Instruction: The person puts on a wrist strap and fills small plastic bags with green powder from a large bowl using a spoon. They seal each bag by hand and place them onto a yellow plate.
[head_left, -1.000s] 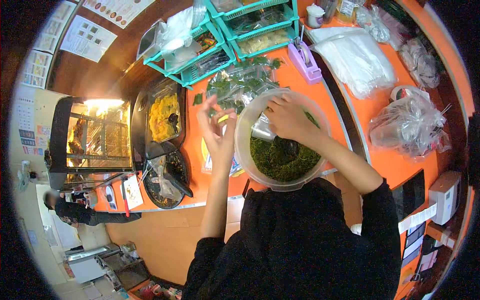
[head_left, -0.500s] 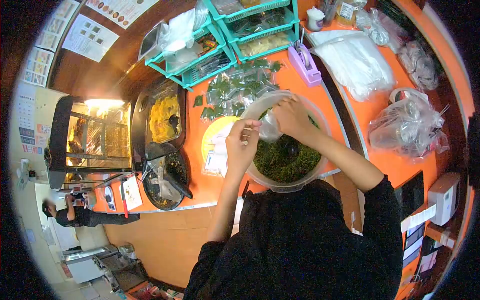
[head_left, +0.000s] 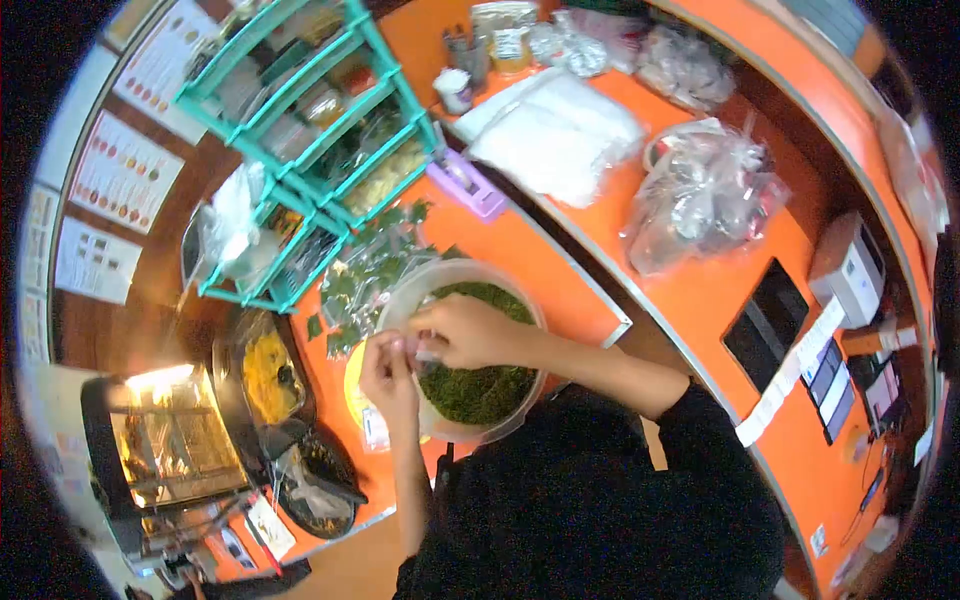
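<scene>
A large clear tub (head_left: 537,350) of chopped green herbs (head_left: 480,395) stands on the orange counter (head_left: 560,275). Over the tub's left part, my right hand (head_left: 465,332) has its fingers closed round a small clear plastic bag (head_left: 430,352). My left hand (head_left: 388,370) is at the tub's left rim, its fingertips pinched together beside the bag; what they hold is too small to make out. Small clear bags with green leaves (head_left: 365,285) lie behind the tub. A yellow plate (head_left: 353,375) is partly hidden by my left hand.
Teal racks (head_left: 285,165), a purple tape dispenser (head_left: 468,187) and white plastic bags (head_left: 555,135) stand or lie farther back. On the left are a yellow food tray (head_left: 268,378), a black pan (head_left: 325,490) and a lit display case (head_left: 180,435). A bundled bag (head_left: 700,195) lies right.
The view has turned and shifted right. My hands have come together at the tub's left side, and the small bag is now mostly hidden between them.
</scene>
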